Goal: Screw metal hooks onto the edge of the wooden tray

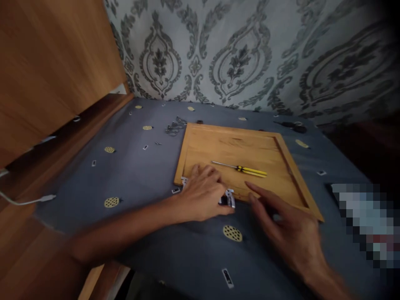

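Note:
A wooden cabinet door panel [237, 146] lies flat on a grey-blue patterned cloth [131, 175]. A yellow-handled screwdriver [240, 168] rests on the panel. My left hand [203, 191] lies over the panel's near edge, fingers curled on a small metal hinge [229, 199] that pokes out beside the thumb. My right hand [284, 225] hovers just right of it, fingers stretched toward the hinge and holding nothing.
More metal hinges [175, 125] lie in a pile at the panel's far left corner. A wooden cabinet side [53, 62] rises on the left, with a white cable [28, 201] below it. Patterned wallpaper backs the scene. A blurred-out object [368, 225] sits at right.

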Demonstrator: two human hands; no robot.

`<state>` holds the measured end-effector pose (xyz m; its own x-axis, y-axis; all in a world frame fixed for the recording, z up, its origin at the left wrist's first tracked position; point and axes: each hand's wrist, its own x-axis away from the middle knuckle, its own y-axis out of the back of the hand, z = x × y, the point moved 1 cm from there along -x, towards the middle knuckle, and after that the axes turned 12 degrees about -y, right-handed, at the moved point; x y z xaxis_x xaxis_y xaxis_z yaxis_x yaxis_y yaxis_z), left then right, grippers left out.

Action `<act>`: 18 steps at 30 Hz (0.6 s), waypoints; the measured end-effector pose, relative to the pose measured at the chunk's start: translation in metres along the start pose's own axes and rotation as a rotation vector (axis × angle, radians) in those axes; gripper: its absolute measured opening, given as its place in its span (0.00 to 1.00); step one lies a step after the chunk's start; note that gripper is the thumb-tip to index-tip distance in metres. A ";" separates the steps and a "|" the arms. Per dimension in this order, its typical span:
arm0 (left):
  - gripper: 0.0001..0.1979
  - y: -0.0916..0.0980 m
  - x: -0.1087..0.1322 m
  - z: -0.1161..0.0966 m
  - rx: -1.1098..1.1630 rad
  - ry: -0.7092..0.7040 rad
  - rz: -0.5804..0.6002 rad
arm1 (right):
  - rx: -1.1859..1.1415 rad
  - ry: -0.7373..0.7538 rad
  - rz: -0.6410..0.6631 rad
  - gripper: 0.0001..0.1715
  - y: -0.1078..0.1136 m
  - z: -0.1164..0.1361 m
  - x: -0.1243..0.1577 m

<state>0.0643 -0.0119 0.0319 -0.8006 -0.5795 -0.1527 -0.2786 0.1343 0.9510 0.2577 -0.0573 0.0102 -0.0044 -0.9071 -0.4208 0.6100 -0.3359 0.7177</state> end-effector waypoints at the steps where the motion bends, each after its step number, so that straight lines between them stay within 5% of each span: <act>1: 0.22 0.000 0.000 0.000 -0.004 -0.004 -0.004 | -0.020 0.008 -0.003 0.17 0.003 0.004 -0.008; 7: 0.24 -0.001 0.001 0.001 -0.009 0.004 0.022 | -0.109 0.239 0.219 0.12 -0.007 0.057 -0.084; 12: 0.21 0.002 0.004 0.001 0.037 0.003 0.035 | 0.154 0.273 0.606 0.11 -0.080 0.111 -0.144; 18: 0.21 0.003 0.004 0.002 0.032 0.018 0.010 | 0.319 0.235 0.684 0.12 -0.167 0.144 -0.180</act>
<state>0.0592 -0.0123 0.0338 -0.7939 -0.5921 -0.1383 -0.2878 0.1656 0.9433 0.0424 0.1252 0.0463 0.4788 -0.8733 0.0906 0.1597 0.1881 0.9691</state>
